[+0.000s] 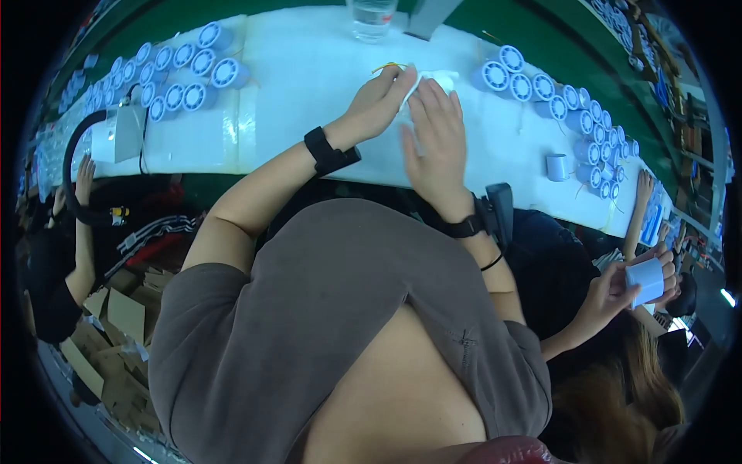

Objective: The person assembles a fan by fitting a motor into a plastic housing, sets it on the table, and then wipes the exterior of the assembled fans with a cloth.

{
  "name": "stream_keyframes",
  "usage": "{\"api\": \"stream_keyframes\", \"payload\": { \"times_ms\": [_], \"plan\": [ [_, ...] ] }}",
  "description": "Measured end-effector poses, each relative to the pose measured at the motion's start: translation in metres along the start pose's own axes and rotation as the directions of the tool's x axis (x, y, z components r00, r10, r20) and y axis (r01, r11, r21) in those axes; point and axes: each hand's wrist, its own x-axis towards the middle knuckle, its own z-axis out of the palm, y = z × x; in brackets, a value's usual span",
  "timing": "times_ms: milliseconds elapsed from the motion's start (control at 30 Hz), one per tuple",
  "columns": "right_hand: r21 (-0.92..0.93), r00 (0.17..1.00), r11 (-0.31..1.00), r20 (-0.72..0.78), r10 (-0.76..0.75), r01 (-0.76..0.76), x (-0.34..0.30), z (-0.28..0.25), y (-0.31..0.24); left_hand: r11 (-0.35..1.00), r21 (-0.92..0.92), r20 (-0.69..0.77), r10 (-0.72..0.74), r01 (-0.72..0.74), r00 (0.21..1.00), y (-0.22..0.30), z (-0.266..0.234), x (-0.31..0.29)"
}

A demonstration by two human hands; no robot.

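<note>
Both my hands meet over the far middle of the white table. My left hand (377, 102) has its fingers drawn together at the edge of a soft-looking white piece (444, 79), whose kind I cannot make out. Laid over that piece, my right hand (437, 131) has its fingers stretched out and its thumb apart. The hands hide most of the white piece. A thin yellow wire (389, 66) sticks out beside my left fingertips.
Rows of white-blue cylinders with slotted ends stand at the left (184, 56) and right (543, 87). A clear water container (372, 18) sits at the far edge. A grey box (124, 133) with a black hose is at left. At right, a co-worker's hand (610, 298) holds a cylinder (645, 281).
</note>
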Motion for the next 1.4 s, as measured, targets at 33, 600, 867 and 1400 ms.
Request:
{"api": "stream_keyframes", "payload": {
  "times_ms": [33,600,867,1400],
  "plan": [
    [-0.027,0.997,0.999,0.073,-0.024,0.026,0.001,0.008,-0.004,0.998,-0.055,-0.063,0.027,-0.03,0.998,-0.002,-0.006,-0.006],
    [0.814,0.791,0.082,0.528,0.311,-0.575,-0.006,0.045,-0.096,0.923,-0.285,-0.083,0.245,-0.259,0.966,0.026,-0.125,-0.072],
    [-0.184,0.767,0.826,0.518,-0.379,0.533,-0.012,0.062,-0.121,0.916,-0.335,0.308,-0.117,0.222,0.944,0.054,-0.141,-0.099],
    [-0.289,0.904,0.858,0.186,-0.385,0.425,-0.024,0.073,-0.108,0.583,-0.689,0.423,-0.16,0.431,0.892,0.057,-0.118,-0.12]
  ]
}}
